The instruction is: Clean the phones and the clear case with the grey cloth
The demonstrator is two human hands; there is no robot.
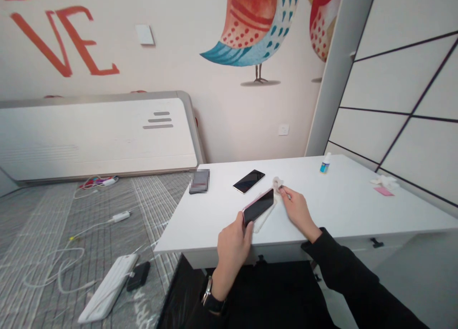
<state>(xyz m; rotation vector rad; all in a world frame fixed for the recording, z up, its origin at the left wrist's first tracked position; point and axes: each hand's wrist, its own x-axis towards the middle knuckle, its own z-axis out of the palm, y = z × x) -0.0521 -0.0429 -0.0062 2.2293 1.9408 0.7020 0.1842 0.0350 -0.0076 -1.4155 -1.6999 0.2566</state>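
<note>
My left hand [234, 243] is closed around the near end of a pink-edged phone [258, 206], holding it tilted just above the white table [343, 209]. Under the phone lies a clear phone case [264, 218]. My right hand [296, 209] rests on the table just right of the phone, fingers pinched on a small pale wad [277, 182] at the phone's far end. A second dark phone [249, 181] lies flat further back.
A small blue-labelled bottle [325, 164] stands at the table's back right. White tissue and a pink slip [383, 186] lie at the far right. A blurred dark item [199, 181] sits at the table's left corner. Cables, chargers and a power strip [109, 287] lie on the floor.
</note>
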